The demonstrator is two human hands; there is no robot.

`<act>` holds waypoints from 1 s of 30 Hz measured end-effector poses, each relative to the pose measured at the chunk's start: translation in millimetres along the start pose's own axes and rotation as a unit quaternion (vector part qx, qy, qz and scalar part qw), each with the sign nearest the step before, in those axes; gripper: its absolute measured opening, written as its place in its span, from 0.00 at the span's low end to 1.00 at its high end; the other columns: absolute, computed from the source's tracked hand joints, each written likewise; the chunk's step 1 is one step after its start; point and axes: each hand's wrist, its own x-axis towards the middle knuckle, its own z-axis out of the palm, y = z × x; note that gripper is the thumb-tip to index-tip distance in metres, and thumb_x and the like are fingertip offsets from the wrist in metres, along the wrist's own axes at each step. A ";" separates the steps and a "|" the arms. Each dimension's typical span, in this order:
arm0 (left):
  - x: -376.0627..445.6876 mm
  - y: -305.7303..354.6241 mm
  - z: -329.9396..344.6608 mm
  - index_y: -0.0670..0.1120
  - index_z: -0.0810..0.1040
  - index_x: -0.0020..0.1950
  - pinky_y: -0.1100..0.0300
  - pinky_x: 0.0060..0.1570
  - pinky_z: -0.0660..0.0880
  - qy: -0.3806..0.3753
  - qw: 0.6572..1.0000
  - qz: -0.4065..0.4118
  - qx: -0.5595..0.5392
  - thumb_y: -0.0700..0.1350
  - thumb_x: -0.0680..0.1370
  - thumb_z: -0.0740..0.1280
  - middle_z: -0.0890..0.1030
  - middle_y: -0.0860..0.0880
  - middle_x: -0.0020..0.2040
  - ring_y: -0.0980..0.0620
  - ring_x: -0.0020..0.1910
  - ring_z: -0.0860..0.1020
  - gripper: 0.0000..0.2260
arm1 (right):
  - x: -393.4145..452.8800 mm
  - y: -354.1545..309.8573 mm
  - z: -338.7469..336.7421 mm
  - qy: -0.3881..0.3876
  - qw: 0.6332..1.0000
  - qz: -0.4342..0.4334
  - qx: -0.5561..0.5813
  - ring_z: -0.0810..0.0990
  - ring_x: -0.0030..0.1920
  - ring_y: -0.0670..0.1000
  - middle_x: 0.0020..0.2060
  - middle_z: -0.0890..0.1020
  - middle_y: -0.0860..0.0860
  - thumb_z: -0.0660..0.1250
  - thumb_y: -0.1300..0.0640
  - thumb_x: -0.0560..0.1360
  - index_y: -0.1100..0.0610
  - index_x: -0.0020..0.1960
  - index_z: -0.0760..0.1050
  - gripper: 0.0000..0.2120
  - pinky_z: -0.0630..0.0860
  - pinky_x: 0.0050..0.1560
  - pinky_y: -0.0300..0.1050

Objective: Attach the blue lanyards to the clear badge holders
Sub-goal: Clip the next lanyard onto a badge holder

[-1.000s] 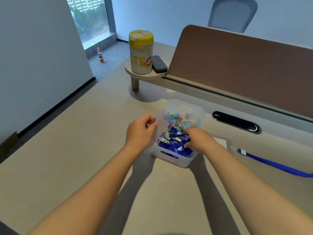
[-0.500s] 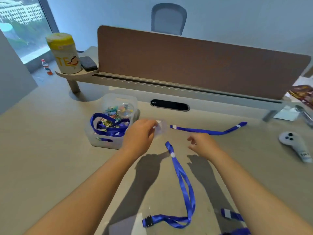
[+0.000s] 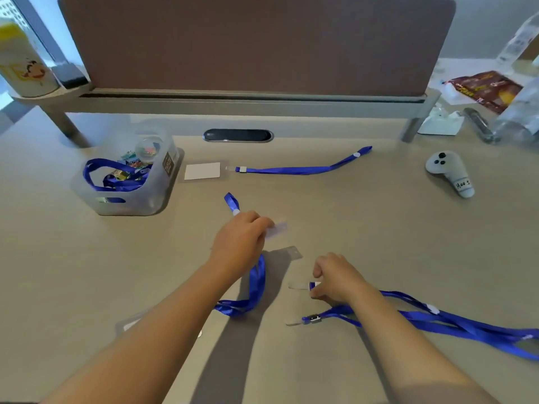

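My left hand (image 3: 239, 243) holds a clear badge holder (image 3: 277, 228) above the table, its shadow just below. A blue lanyard (image 3: 256, 284) lies under that hand, its loop end poking out beyond the knuckles. My right hand (image 3: 335, 279) pinches the clip end (image 3: 303, 285) of another blue lanyard (image 3: 455, 319) that trails off to the right. Farther back, a badge holder with a white card (image 3: 202, 171) lies joined to a third blue lanyard (image 3: 303, 170). One more clear holder (image 3: 131, 325) lies near my left forearm.
A clear plastic bin (image 3: 151, 196) with more lanyards and small items stands at the left. A grey controller (image 3: 450, 174) lies at the right. A brown divider panel (image 3: 256, 45) runs along the back, with a yellow-lidded canister (image 3: 23, 71) and snack packets (image 3: 484, 88) beyond.
My view has swung right and down, away from the bin. My left hand carried the clear holder toward the table's middle. My right hand dropped back and closed on a lanyard's clip end.
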 end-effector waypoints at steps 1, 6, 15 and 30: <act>-0.7 0.3 1.3 0.42 0.77 0.58 0.49 0.45 0.77 -0.006 1.000 -0.008 0.006 0.37 0.78 0.57 0.80 0.41 0.53 0.40 0.50 0.77 0.13 | 0.1 1.2 2.5 0.007 1.000 -0.010 -0.016 0.73 0.57 0.56 0.56 0.76 0.56 0.69 0.58 0.69 0.62 0.54 0.76 0.16 0.74 0.55 0.49; -1.0 3.9 3.1 0.44 0.74 0.62 0.51 0.50 0.74 -0.046 0.997 -0.048 0.043 0.40 0.79 0.56 0.78 0.44 0.57 0.44 0.54 0.74 0.14 | 7.7 4.5 2.6 0.031 0.999 -0.029 -0.023 0.73 0.47 0.53 0.52 0.78 0.57 0.67 0.59 0.72 0.60 0.48 0.75 0.07 0.73 0.49 0.46; 29.7 32.0 -18.0 0.40 0.71 0.55 0.52 0.45 0.70 -0.010 0.992 -0.127 -0.008 0.38 0.78 0.56 0.77 0.41 0.53 0.44 0.48 0.73 0.09 | 2.1 0.7 -54.5 0.224 0.958 -0.087 0.157 0.76 0.45 0.56 0.48 0.81 0.59 0.60 0.61 0.77 0.62 0.51 0.74 0.07 0.66 0.41 0.41; 65.5 47.4 -84.9 0.43 0.76 0.56 0.51 0.50 0.76 0.112 0.881 -0.192 -0.418 0.39 0.78 0.60 0.77 0.45 0.50 0.48 0.50 0.74 0.10 | -27.8 -78.5 -160.8 0.336 0.866 -0.168 0.329 0.70 0.31 0.52 0.24 0.71 0.50 0.62 0.57 0.75 0.64 0.36 0.76 0.13 0.70 0.38 0.48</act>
